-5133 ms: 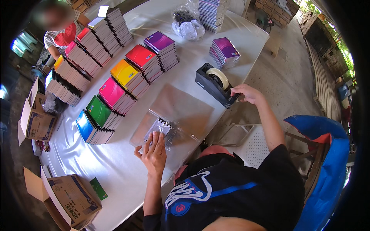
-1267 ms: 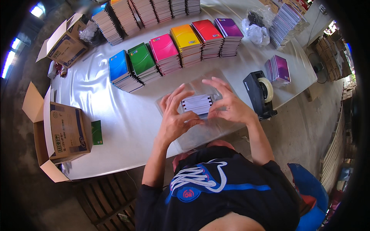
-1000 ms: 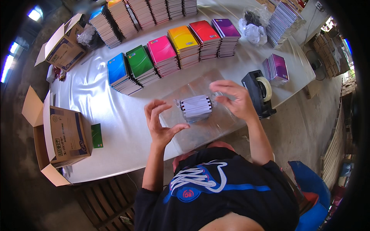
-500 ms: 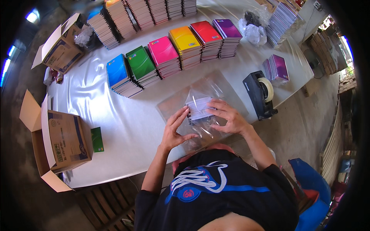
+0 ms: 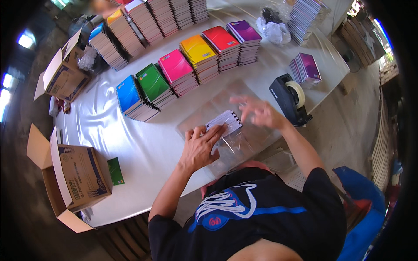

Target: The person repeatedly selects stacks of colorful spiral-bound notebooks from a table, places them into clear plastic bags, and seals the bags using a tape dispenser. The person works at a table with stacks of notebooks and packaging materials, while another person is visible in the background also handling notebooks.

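Observation:
A small bundle of spiral-bound notebooks (image 5: 233,123) lies page edges up on a sheet of clear plastic film (image 5: 198,116), with some film folded over it. My left hand (image 5: 199,147) rests on the bundle's left end, its fingers stretched out across the film. Off to the right, my right hand (image 5: 260,114) hovers apart from the bundle. Motion blurs its fingers, but they look spread with nothing between them. Nearest to it is a black tape dispenser (image 5: 282,98) with a roll of tape.
Notebook stacks in blue (image 5: 129,92), green (image 5: 152,82), pink, yellow, red and purple (image 5: 244,30) form a row beyond the film. More stacks stand behind. A purple notebook bundle (image 5: 309,67) sits past the dispenser. Open cartons (image 5: 80,174) and a green notebook cover (image 5: 115,171) are at left.
My right hand has left the bundle and moved right toward the tape dispenser. My left hand has shifted onto the bundle, which now lies at a different angle. The whole view has turned slightly.

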Available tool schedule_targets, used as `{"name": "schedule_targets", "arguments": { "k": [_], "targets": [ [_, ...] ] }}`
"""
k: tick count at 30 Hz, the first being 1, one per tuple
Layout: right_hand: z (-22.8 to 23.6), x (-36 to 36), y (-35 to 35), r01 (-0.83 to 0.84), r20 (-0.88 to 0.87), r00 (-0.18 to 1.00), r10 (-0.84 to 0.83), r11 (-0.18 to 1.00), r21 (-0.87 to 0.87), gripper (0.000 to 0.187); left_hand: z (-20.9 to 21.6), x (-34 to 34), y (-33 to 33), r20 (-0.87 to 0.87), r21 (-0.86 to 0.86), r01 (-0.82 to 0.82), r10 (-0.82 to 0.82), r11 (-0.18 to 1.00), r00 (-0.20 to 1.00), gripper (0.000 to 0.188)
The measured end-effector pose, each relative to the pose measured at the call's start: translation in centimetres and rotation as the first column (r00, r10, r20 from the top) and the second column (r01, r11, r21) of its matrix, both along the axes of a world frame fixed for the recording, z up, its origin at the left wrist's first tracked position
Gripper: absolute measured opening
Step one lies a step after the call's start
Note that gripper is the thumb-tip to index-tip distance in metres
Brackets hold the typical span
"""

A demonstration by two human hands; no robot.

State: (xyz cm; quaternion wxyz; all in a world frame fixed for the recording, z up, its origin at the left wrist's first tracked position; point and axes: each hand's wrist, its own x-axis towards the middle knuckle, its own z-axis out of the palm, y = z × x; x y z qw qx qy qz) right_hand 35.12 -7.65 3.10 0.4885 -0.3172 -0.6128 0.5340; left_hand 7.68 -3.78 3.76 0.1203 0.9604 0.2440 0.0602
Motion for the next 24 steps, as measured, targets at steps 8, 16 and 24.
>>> {"name": "schedule_targets", "arguments": {
  "k": [8, 16, 24],
  "targets": [
    [0.8, -3.2, 7.5, -0.072, 0.382, 0.911, 0.155, 0.972, -0.223, 0.017, 0.6, 0.1, -1.2, -0.179, 0.038, -0.051, 0.057, 0.998, 0.982, 0.093],
    [5.0, -0.2, 5.4, 0.616, -0.070, 0.782, -0.619, 0.786, -0.063, 0.019, 1.1, 1.0, 0.1, -0.088, -0.066, -0.030, 0.024, 0.997, 0.996, 0.086],
    [-0.7, 18.4, -13.9, 0.893, 0.794, 0.184, -0.579, 0.435, 0.111, 0.030, 1.1, 2.4, 1.5, 0.006, -0.126, 0.044, -0.044, 0.991, 0.999, 0.078]
  ]
}}
